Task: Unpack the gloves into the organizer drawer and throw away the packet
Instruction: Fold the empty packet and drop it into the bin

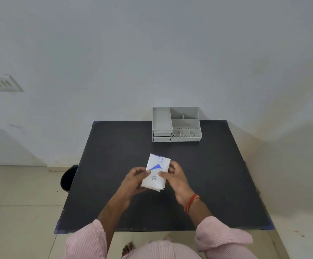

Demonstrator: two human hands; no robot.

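Matt black table, papery packet

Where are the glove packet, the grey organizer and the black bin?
glove packet point(156, 171): head view, its printed white front.
grey organizer point(161, 118): head view, its large left compartment.
black bin point(67, 179): head view, its visible side.

The white packet bears a circled blue "L"; its other blue print is too blurred to read.
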